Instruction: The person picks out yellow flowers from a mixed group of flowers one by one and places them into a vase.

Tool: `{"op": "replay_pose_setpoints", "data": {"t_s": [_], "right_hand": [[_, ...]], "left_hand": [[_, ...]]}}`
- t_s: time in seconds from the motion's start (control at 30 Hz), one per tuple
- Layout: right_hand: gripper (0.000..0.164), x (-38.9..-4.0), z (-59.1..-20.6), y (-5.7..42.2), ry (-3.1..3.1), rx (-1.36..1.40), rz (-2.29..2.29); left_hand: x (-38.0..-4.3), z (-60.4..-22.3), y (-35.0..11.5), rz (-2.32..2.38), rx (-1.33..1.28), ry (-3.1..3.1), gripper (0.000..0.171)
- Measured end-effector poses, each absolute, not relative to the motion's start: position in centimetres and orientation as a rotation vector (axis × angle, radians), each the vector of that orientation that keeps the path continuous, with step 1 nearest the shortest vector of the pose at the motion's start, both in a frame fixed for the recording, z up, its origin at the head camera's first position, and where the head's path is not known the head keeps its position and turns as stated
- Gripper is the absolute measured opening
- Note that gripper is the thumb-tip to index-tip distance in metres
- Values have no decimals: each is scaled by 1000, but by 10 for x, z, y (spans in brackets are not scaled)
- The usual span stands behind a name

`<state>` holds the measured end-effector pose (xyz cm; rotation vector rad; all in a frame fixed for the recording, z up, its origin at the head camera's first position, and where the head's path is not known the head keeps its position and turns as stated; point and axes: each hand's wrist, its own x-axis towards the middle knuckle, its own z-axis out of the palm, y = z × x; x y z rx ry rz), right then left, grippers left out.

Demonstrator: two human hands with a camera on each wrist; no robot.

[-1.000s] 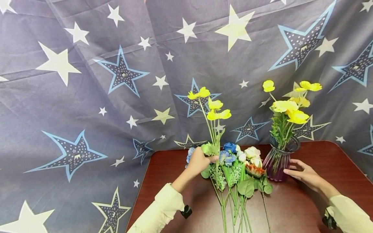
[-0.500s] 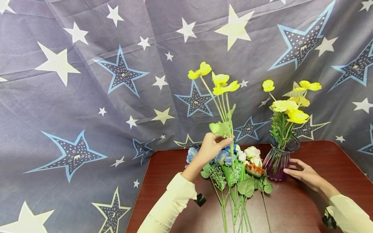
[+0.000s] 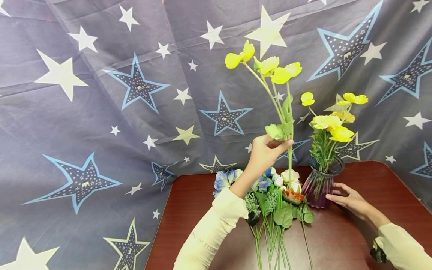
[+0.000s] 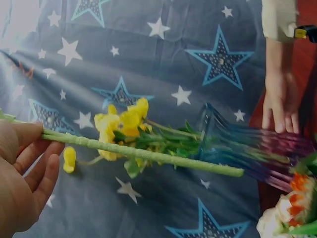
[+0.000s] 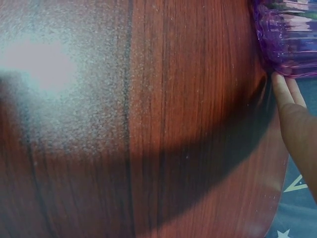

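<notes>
In the head view my left hand [image 3: 264, 153] pinches the green stem [image 3: 290, 161] of an artificial yellow flower spray [image 3: 281, 75], held upright above the bunch on the table. The left wrist view shows the stem's lower end pointing towards the vase and apart from it. My right hand [image 3: 349, 200] touches the lower side of a ribbed glass vase [image 3: 318, 191], purple towards its base. In the right wrist view its fingers lie nearly straight against the purple glass [image 5: 292, 44]. Yellow flowers [image 3: 341, 134] with green leaves stand in the vase, stems inside the glass.
Left of the vase lie blue flowers [image 3: 224, 182], white roses [image 3: 289, 175], an orange flower [image 3: 293, 197] and green leaves [image 3: 283, 216], stems towards the front. They rest on a reddish-brown table [image 3: 368, 187]. A grey star-patterned cloth [image 3: 189, 48] hangs behind.
My left hand has lifted the yellow flower spray up and to the right, from over the blue flowers to near the vase. The right hand stays at the vase.
</notes>
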<state>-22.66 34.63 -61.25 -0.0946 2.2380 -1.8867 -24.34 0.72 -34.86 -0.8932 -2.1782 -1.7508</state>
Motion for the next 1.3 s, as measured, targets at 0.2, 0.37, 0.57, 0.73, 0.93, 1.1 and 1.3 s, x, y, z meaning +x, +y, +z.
{"op": "replay_pose_setpoints", "data": {"t_s": [0.2,0.37,0.57,0.73,0.93,1.1,1.3], "right_hand": [[37,-227,-613,346,2217,-114,-1915],[36,-226,-611,346,2203,-118,-1933],[37,-226,-612,346,2191,-142,-1950],[38,-226,-612,347,2166,-149,-1973],[36,-225,-611,346,2154,-141,-1986],[36,-224,-610,345,2143,-166,-2005],[37,-224,-608,345,2152,-151,-1992]], "left_hand": [[-244,-334,28,-1729,-901,-2102,20],[-244,-321,44,-1727,-898,-2064,18],[-246,-310,62,-1701,-887,-2084,18],[-248,-312,76,-1685,-874,-2128,21],[-249,-324,89,-1635,-879,-2189,28],[-251,-337,97,-1579,-908,-2230,17],[-253,-352,104,-1499,-913,-2322,21]]}}
